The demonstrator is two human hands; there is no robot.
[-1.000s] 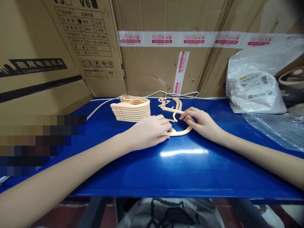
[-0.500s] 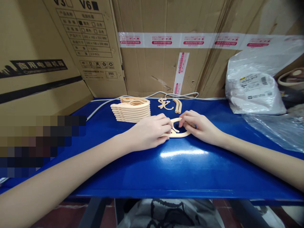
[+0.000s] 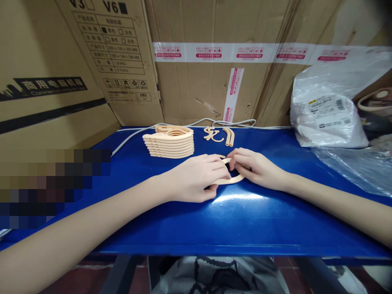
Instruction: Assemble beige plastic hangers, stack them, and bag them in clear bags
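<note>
Low over the middle of the table, a beige plastic folding hanger (image 3: 235,179) is held between both hands. My left hand (image 3: 197,177) is closed around its left part, fingers over the top and thumb underneath. Bent fingers of my right hand (image 3: 259,168) grip the looped right end. Much of the hanger is hidden under the fingers. Behind my left hand stands a neat stack of folded beige hangers (image 3: 170,147). Further back lie loose beige hook pieces (image 3: 213,134) and a pair of short curved beige strips (image 3: 229,137).
Cardboard boxes (image 3: 196,90) wall off the back and left of the blue table (image 3: 190,224). A white cable (image 3: 183,124) runs along the rear edge. At the back right sits a white plastic bag (image 3: 329,114), with clear film spreading forward from it.
Both hands and the hanger have come slightly nearer to me. The hanger has turned a little, its right end tilting up. The stack and loose pieces are unchanged.
</note>
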